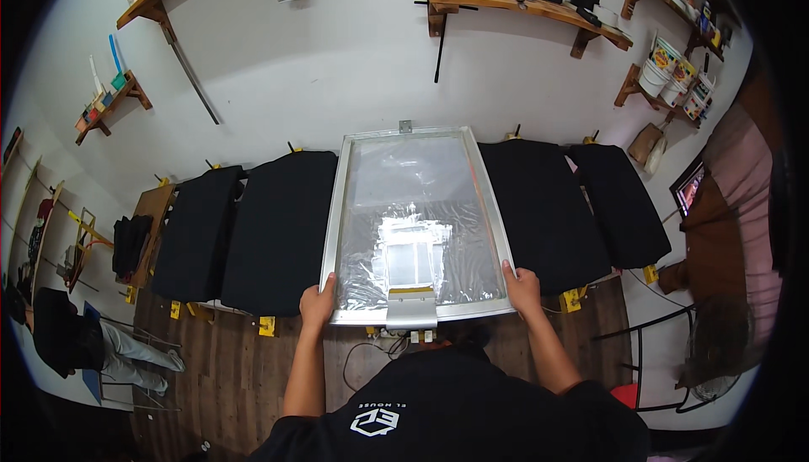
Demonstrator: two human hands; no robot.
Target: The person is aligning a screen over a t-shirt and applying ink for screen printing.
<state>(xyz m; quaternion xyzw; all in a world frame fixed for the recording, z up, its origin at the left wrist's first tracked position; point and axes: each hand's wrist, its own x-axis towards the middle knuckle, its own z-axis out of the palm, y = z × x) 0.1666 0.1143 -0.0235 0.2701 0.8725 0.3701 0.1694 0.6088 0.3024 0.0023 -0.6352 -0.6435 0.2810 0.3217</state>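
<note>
A large screen-printing frame (339,201) with a silver metal rim and a shiny taped mesh lies flat in front of me. My left hand (317,302) grips its near left corner. My right hand (522,288) grips its near right corner. A metal squeegee (411,310) rests at the near edge of the mesh, between my hands. Black garments lie on pallets on both sides: two on the left (282,226) and two on the right (548,209).
Wooden wall shelves (522,3) carry jars, tubs and tools. Paint buckets (674,74) stand on the right shelves. A person (76,336) sits at the far left on the wooden floor. A fan (716,344) stands at right.
</note>
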